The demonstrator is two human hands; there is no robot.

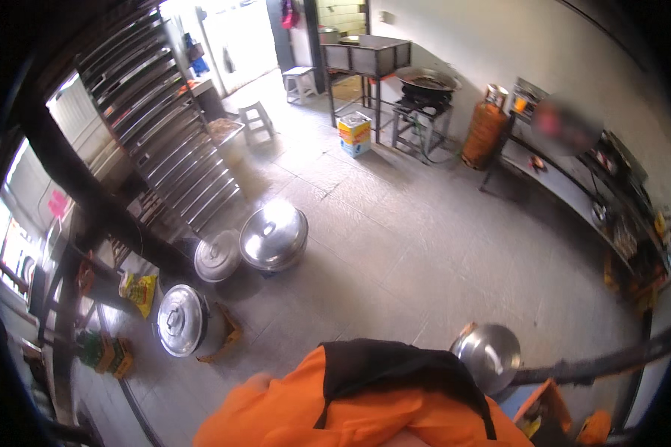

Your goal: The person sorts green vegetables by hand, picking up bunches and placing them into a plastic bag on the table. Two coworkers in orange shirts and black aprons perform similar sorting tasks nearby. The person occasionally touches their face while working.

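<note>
Neither of my hands can be made out; a small blurred patch of skin (260,381) shows beside my orange sleeve, its exact part unclear. My orange shirt (291,405) and black apron (388,366) fill the bottom middle. On the tiled floor to the left stands a tall metal pot with a shiny lid (180,320). Farther ahead, a large domed metal lid (274,234) covers a round vessel, next to a duller lidded pot (218,256). Close on my right is a shiny round metal basin or bowl (489,357).
A tall metal rack (162,123) leans across the left in view. Ahead are plastic stools (255,122), a printed tin (355,134), a wide pan (428,81) on a burner stand and an orange gas cylinder (483,131). A long metal table (570,195) lines the right wall.
</note>
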